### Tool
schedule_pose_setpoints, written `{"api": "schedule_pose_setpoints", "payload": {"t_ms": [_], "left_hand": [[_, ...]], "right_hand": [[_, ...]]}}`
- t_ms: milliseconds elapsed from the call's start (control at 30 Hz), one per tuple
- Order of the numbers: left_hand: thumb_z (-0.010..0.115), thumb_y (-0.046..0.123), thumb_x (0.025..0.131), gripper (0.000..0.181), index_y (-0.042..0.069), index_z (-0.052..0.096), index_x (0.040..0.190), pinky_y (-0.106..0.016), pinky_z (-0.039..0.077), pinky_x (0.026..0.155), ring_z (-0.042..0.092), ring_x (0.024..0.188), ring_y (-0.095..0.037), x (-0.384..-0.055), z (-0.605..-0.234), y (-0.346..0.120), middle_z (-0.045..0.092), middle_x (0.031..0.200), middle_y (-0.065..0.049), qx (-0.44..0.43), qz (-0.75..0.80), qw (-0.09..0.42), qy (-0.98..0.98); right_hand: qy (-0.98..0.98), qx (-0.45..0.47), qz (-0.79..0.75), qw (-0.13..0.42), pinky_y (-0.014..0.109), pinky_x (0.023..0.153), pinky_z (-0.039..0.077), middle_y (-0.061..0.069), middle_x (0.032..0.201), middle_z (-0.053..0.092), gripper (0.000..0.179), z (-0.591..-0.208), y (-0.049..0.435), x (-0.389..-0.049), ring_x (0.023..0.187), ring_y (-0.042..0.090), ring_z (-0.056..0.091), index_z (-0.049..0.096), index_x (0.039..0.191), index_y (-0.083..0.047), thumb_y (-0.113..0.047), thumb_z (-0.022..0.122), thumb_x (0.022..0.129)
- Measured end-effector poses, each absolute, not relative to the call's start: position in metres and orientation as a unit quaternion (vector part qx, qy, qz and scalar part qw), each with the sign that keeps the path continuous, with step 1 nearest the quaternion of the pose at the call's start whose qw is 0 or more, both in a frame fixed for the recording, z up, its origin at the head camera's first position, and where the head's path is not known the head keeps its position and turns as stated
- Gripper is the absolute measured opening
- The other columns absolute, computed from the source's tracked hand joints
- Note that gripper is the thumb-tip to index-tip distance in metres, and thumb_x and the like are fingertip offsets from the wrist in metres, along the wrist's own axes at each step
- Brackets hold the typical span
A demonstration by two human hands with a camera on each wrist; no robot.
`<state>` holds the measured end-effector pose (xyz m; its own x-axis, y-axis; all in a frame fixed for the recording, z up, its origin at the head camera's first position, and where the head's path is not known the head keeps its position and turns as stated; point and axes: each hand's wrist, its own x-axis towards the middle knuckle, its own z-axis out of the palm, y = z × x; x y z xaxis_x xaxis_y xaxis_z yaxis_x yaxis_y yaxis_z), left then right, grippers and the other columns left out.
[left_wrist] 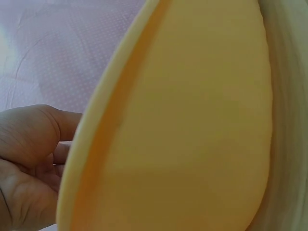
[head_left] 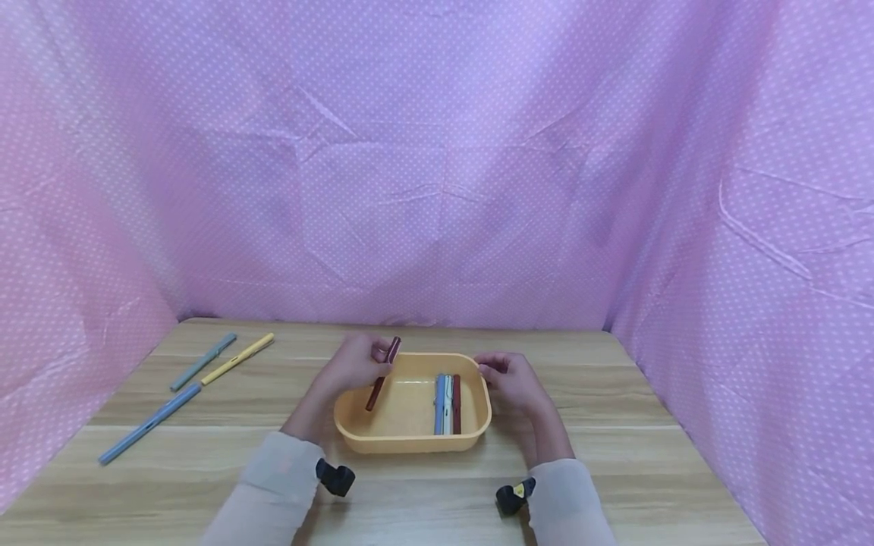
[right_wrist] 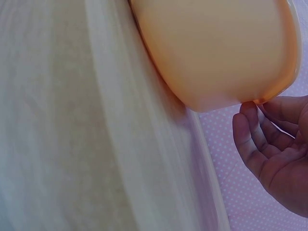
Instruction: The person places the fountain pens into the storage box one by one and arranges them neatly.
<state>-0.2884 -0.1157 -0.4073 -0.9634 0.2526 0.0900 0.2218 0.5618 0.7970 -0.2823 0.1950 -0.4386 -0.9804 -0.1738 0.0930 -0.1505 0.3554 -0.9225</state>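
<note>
My left hand (head_left: 356, 362) pinches a dark red pen (head_left: 376, 393) between thumb and fingers, tilted over the left part of a yellow tray (head_left: 410, 443). Inside, toward the right, a blue pen (head_left: 439, 413), a white pen (head_left: 448, 413) and a red pen (head_left: 457, 413) lie side by side. At the tray's back right corner, my right hand (head_left: 515, 381) pinches the rim with thumb and fingertips, as the right wrist view also shows at the tray wall (right_wrist: 226, 57). In the left wrist view the tray hides the held pen and most of the fingers.
On the left of the wooden table (head_left: 649, 455) lie a teal pen (head_left: 203, 362), a yellow pen (head_left: 237, 359) and a longer-looking blue pen (head_left: 150, 424). Pink dotted cloth (head_left: 410, 189) hangs behind the table and along both sides.
</note>
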Motion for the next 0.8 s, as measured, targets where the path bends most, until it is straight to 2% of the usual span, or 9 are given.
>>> {"api": "schedule_pose_setpoints", "payload": {"t_ms": [300,800], "left_hand": [[0.073,-0.006,0.085,0.030,-0.010,0.068,0.114,-0.028,0.062,0.062,0.067,0.081,-0.021,-0.287,-0.408,-0.101,0.069,0.090,-0.013,0.119,0.465,0.021,0.877],[0.073,-0.007,0.087,0.036,-0.010,0.064,0.121,-0.030,0.064,0.063,0.067,0.081,-0.023,-0.282,-0.411,-0.085,0.066,0.097,-0.015,0.108,0.514,0.061,0.849]], "right_hand": [[0.824,-0.097,-0.559,0.011,0.034,0.083,0.063,0.016,0.108,0.073,0.021,-0.438,0.195,-0.282,0.095,0.024,0.071,0.070,0.117,0.006,0.002,0.058,0.101],[0.821,-0.104,-0.561,0.012,0.035,0.083,0.063,0.017,0.108,0.073,0.020,-0.438,0.196,-0.283,0.095,0.025,0.071,0.070,0.117,0.006,0.002,0.057,0.102]]}}
